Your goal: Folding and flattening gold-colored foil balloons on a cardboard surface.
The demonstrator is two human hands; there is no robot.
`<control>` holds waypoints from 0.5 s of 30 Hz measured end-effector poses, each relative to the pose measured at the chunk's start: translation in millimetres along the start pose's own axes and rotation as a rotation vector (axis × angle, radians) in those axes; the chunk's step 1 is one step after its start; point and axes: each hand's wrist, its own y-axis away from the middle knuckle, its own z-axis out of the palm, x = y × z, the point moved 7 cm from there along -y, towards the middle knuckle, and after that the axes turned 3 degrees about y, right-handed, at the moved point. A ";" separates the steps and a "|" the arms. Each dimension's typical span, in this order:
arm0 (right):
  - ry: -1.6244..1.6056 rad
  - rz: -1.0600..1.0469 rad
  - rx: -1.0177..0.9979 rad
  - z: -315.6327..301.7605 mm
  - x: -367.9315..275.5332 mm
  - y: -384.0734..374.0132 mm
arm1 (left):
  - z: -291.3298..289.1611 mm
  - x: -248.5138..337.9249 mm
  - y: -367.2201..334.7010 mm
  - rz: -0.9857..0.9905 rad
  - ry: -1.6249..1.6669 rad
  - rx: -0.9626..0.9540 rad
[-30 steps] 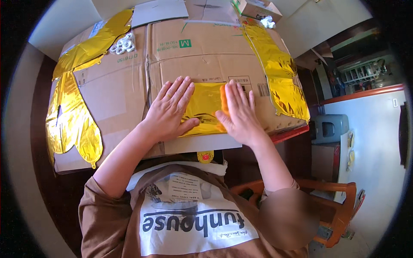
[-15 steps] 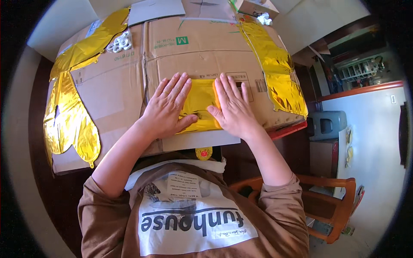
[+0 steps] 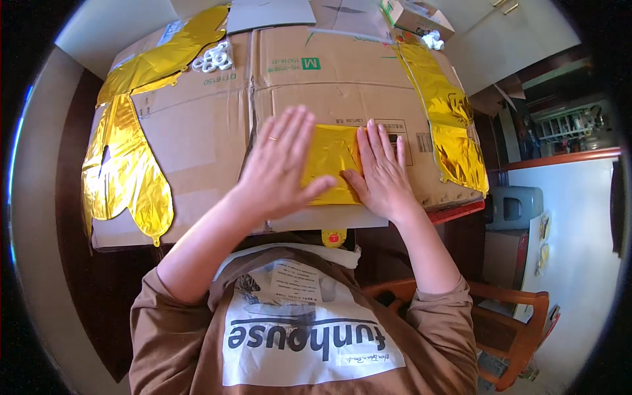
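A folded gold foil balloon (image 3: 332,158) lies flat on the cardboard in front of me, over a white sheet (image 3: 322,217) at the near edge. My right hand (image 3: 385,174) rests palm down along its right edge, fingers stretched out and thumb on the foil. At its left edge, my left hand (image 3: 280,168) hovers with fingers extended, slightly smeared by motion; it seems lifted off the foil. A ring sits on one left finger. Neither hand grips anything.
Flat gold foil balloons lie at the left (image 3: 131,164) and right (image 3: 441,112) of the cardboard (image 3: 197,131). White rings (image 3: 214,58) sit at the upper left. A grey-white board (image 3: 271,14) and an open box (image 3: 421,16) stand behind. A wooden chair (image 3: 526,309) is at right.
My left hand has risen off the foil's left side, uncovering more of it. My right hand stays flat on the right edge. The whole view has shifted, with the scene moving rightward.
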 end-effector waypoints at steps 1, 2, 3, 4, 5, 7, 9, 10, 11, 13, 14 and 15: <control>-0.003 -0.012 0.021 1.1 1.2 0.9 | 5.1 14.6 -0.2 0.056 0.029 -0.013; -0.053 -0.015 0.031 -1.1 3.1 1.5 | 11.9 15.6 -0.3 0.070 0.017 -0.025; -0.103 -0.017 0.043 -3.5 5.3 1.5 | 21.6 16.2 -0.4 0.084 0.005 -0.037; -0.153 -0.018 0.054 -6.0 8.1 2.0 | 30.3 17.2 -0.9 0.101 -0.006 -0.049; -0.322 0.000 0.112 -10.2 16.0 3.9 | 33.0 13.6 -2.3 0.100 0.005 -0.047; -0.657 0.038 0.235 -18.2 36.0 11.4 | 37.8 12.4 -3.0 0.110 -0.016 -0.049; -0.552 0.101 0.262 -30.8 48.2 22.2 | 37.7 11.7 -2.3 0.101 -0.035 -0.057; -0.499 0.133 0.275 -35.9 52.0 28.3 | 36.8 10.9 -1.8 0.101 -0.028 -0.053; -0.392 0.138 0.432 -44.9 51.3 36.6 | 36.1 10.4 -1.7 0.107 -0.020 -0.053; -0.374 0.334 0.410 -46.2 54.3 56.7 | 30.6 12.3 -5.0 0.126 0.020 -0.018; -0.371 0.426 0.399 -46.8 52.0 67.2 | 23.8 14.3 -7.8 0.132 0.023 -0.002; -0.363 0.469 0.366 -45.5 47.3 76.3 | 15.9 15.8 -12.2 0.138 0.027 0.013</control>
